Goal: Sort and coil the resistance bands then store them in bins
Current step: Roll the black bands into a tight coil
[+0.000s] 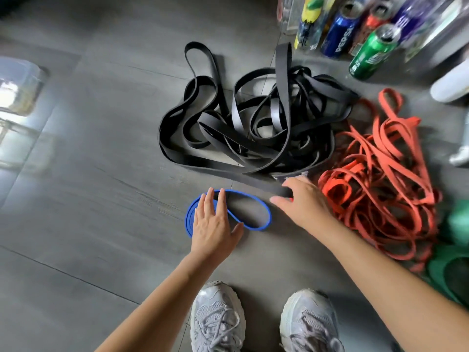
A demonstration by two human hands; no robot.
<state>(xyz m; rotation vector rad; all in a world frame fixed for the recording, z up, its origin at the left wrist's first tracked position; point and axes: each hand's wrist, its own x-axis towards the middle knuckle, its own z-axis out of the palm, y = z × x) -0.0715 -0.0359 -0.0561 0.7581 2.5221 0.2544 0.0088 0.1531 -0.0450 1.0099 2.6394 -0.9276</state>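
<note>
A blue band lies folded in a loose loop on the grey floor. My left hand presses flat on its left part, fingers straight. A tangled heap of black bands lies beyond it. My right hand reaches over the near end of a wide black band, fingers extended above it. To the right lies a pile of orange bands. Green bands show at the right edge.
Drink cans and bottles stand at the back right, next to a clear container. A clear plastic bin sits at the far left. My two grey shoes are at the bottom. Another person's white shoe is at the right.
</note>
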